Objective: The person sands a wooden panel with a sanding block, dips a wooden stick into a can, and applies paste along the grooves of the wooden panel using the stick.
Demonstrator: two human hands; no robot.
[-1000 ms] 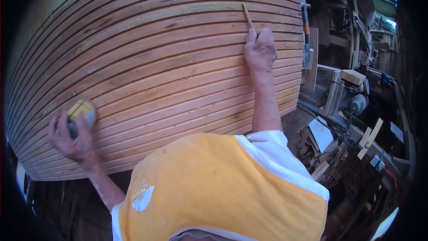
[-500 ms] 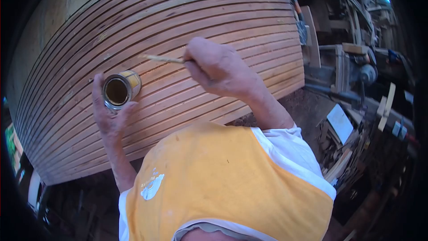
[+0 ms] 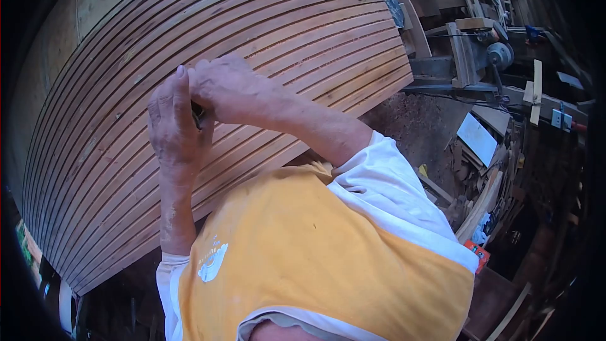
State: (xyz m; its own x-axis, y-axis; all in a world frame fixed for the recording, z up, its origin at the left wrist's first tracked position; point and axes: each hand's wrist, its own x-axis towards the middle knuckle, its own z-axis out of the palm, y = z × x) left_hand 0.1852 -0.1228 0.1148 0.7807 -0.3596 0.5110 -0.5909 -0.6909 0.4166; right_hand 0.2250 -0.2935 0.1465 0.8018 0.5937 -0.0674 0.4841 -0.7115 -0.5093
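Observation:
My left hand (image 3: 177, 117) is wrapped round the can (image 3: 198, 113), of which only a small dark part shows between the hands. My right hand (image 3: 224, 85) is closed at the can's mouth, over its top and touching or nearly touching my left fingers. The thin stick seen earlier in my right hand is hidden now. Both hands are above a large curved surface of reddish wooden strips (image 3: 303, 44) with dark grooves between them.
Plain wood panels (image 3: 60, 44) border the strips at upper left. On the right are a round metal machine part (image 3: 500, 55), a white sheet (image 3: 478, 139), a power socket (image 3: 561, 119) and wood scraps. A tool with a grey end (image 3: 396, 11) lies by the strips' right edge.
My right hand has come away from a groove with the stick and moved left to the can. My left hand has moved up and right with the can, now tilted and mostly covered.

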